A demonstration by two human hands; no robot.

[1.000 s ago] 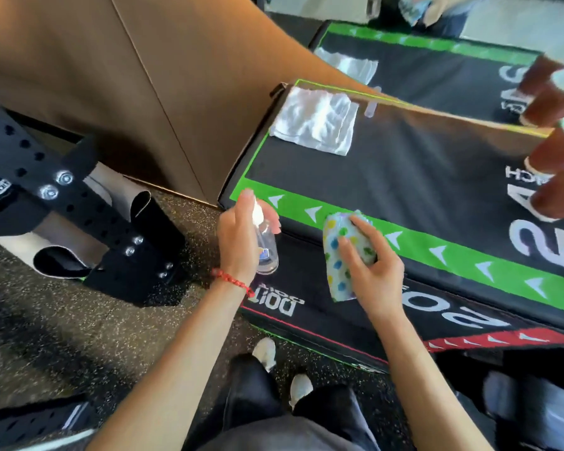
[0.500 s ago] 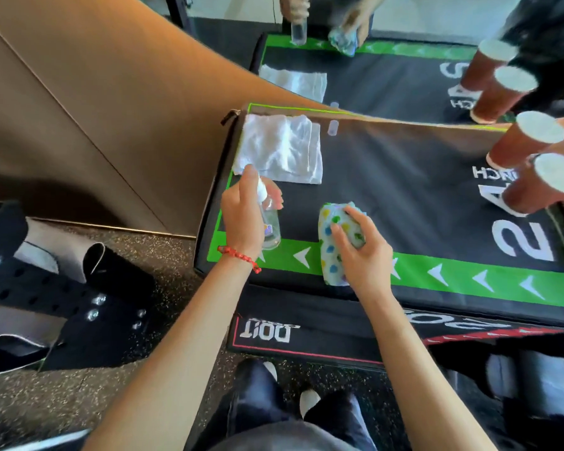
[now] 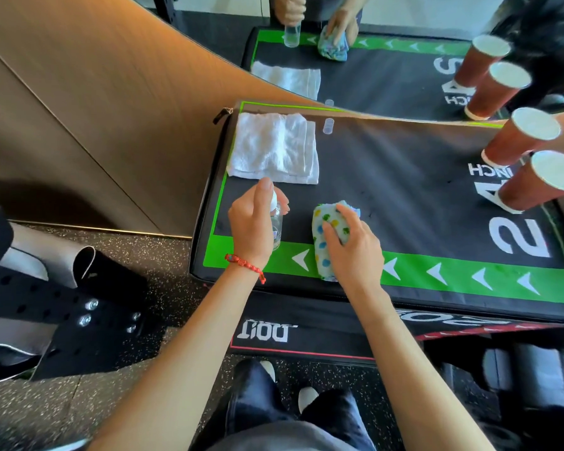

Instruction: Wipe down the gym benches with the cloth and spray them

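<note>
While both hands sit farther over the black padded gym bench [image 3: 404, 190] than before, spraying pauses.
Left hand [image 3: 253, 229] grips a small clear spray bottle [image 3: 276, 227], mostly hidden; right hand [image 3: 352, 245] clutches the dotted cloth [image 3: 323, 236] near the green border. Paper cups [image 3: 518, 138] are cut off right.

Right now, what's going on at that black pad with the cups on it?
A person stands at the black padded bench, cleaning it. The left hand grips a small clear spray bottle upright, a finger resting on its nozzle. The right hand presses a dotted cloth onto the pad near the green border. A folded white towel and a small clear cap lie further back, and two brown paper cups stand at the right end. A mirror behind reflects it all.
</note>
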